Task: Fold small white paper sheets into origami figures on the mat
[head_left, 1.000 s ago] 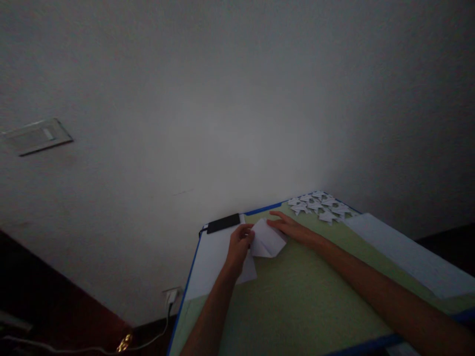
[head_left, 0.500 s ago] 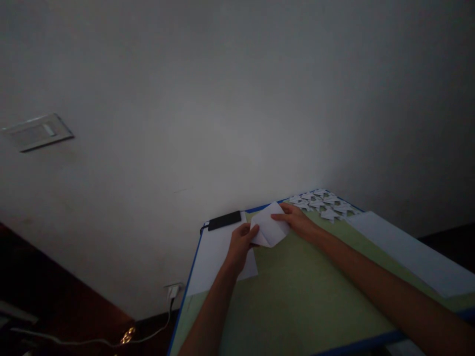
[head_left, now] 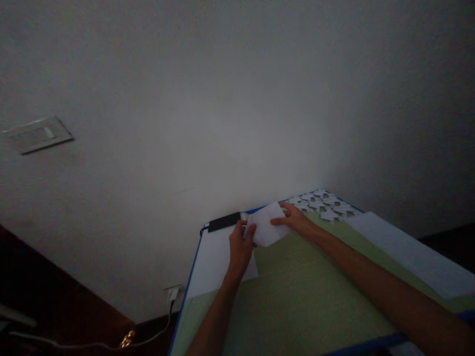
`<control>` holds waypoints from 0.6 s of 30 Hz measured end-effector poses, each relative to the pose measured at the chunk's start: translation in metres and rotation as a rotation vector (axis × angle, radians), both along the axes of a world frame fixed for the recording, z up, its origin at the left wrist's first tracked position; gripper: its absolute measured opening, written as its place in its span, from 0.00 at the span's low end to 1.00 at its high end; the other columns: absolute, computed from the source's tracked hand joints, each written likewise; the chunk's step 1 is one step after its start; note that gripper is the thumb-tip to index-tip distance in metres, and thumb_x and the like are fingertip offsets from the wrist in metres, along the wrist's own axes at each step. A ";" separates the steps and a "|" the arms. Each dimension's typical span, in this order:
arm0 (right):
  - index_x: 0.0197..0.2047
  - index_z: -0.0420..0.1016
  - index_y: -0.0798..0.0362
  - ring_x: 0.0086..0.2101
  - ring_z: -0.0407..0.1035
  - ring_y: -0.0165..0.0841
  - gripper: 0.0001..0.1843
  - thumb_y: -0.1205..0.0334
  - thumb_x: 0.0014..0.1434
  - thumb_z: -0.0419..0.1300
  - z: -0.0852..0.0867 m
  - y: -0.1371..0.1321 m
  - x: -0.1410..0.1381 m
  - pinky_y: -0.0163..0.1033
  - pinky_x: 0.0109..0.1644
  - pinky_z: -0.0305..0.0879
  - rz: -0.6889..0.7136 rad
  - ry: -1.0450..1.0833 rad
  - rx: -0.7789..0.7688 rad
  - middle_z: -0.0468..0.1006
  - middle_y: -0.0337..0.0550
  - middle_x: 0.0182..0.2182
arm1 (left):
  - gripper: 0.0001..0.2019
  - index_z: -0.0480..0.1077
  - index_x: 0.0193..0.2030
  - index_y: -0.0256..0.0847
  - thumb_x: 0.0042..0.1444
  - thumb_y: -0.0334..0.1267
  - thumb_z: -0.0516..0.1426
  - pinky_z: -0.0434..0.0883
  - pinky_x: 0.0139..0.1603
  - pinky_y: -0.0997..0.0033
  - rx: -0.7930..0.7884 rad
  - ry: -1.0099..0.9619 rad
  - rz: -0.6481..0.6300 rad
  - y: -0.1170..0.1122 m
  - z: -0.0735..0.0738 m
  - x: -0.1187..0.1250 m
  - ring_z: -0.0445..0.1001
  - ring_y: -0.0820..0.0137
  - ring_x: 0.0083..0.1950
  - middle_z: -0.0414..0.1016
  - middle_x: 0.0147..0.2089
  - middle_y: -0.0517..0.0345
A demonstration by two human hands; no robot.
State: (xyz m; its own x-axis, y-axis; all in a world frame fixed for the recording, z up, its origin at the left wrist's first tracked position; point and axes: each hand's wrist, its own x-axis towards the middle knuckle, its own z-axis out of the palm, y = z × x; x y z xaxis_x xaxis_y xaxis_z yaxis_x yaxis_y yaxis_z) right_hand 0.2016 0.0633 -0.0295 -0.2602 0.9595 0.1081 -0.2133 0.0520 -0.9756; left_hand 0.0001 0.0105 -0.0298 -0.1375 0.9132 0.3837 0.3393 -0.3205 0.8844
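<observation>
A creased piece of white paper (head_left: 265,225) is held up between my two hands above the green tabletop (head_left: 297,291). My left hand (head_left: 243,242) pinches its left edge, thumb on the near face. At the paper's right side my right hand (head_left: 293,217) grips it, thumb in front and the other fingers partly hidden behind. Beneath my left hand lies a flat white sheet (head_left: 211,262). Several small folded paper shapes (head_left: 328,212) rest just beyond my right hand at the far corner.
A black phone-like slab (head_left: 224,222) with a cable lies along the far edge. More white paper (head_left: 411,252) covers the table's right side. The wall (head_left: 237,99) rises right behind the table. A plugged-in charger (head_left: 172,293) trails a white cord at lower left.
The fingers of my left hand have shifted up along the paper's left edge, and the paper has tilted slightly. My right hand stays nearly in place with its thumb a little lower.
</observation>
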 end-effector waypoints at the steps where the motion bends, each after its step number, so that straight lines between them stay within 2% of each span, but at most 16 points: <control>1: 0.44 0.69 0.50 0.30 0.78 0.38 0.29 0.61 0.39 0.75 -0.001 0.001 0.000 0.40 0.34 0.73 -0.028 -0.005 0.007 0.84 0.39 0.32 | 0.19 0.68 0.39 0.39 0.55 0.54 0.61 0.60 0.17 0.76 -0.019 -0.032 -0.011 0.000 0.000 0.001 0.67 0.75 0.18 0.73 0.29 0.60; 4: 0.43 0.69 0.48 0.28 0.77 0.36 0.28 0.60 0.40 0.75 -0.003 0.003 0.000 0.38 0.30 0.71 -0.089 0.015 0.020 0.83 0.38 0.31 | 0.24 0.67 0.43 0.39 0.51 0.55 0.65 0.62 0.19 0.76 -0.069 -0.179 -0.065 0.001 -0.002 0.003 0.69 0.74 0.20 0.74 0.29 0.59; 7: 0.43 0.67 0.47 0.27 0.77 0.37 0.28 0.58 0.41 0.75 -0.004 0.003 -0.001 0.38 0.29 0.71 -0.115 0.071 0.002 0.83 0.38 0.31 | 0.26 0.69 0.42 0.36 0.45 0.53 0.70 0.67 0.26 0.75 -0.110 -0.348 -0.113 0.003 -0.005 0.003 0.72 0.73 0.25 0.75 0.28 0.57; 10: 0.45 0.65 0.46 0.30 0.77 0.39 0.30 0.58 0.41 0.74 -0.005 0.003 -0.003 0.42 0.33 0.73 -0.115 0.066 -0.013 0.82 0.40 0.34 | 0.23 0.72 0.37 0.34 0.44 0.52 0.70 0.69 0.30 0.73 -0.149 -0.419 -0.132 0.004 -0.006 0.003 0.72 0.73 0.29 0.73 0.29 0.57; 12: 0.50 0.65 0.46 0.36 0.78 0.41 0.32 0.57 0.43 0.73 -0.007 0.005 -0.003 0.45 0.37 0.74 -0.156 -0.027 0.036 0.82 0.43 0.40 | 0.22 0.73 0.35 0.34 0.45 0.52 0.69 0.69 0.31 0.72 -0.143 -0.396 -0.122 0.004 -0.005 0.003 0.71 0.73 0.29 0.73 0.29 0.56; 15: 0.59 0.65 0.48 0.50 0.74 0.45 0.36 0.53 0.48 0.70 -0.011 0.008 -0.002 0.53 0.51 0.71 -0.346 -0.292 0.295 0.78 0.51 0.52 | 0.21 0.74 0.37 0.33 0.47 0.51 0.68 0.68 0.30 0.72 -0.128 -0.306 -0.137 0.001 -0.004 0.003 0.70 0.73 0.28 0.74 0.31 0.55; 18: 0.55 0.73 0.50 0.57 0.68 0.47 0.24 0.51 0.57 0.65 -0.014 0.008 -0.001 0.57 0.63 0.60 -0.455 -0.530 0.619 0.76 0.52 0.55 | 0.21 0.74 0.38 0.33 0.47 0.50 0.68 0.66 0.27 0.72 -0.174 -0.243 -0.224 -0.001 -0.003 0.003 0.69 0.73 0.27 0.74 0.31 0.55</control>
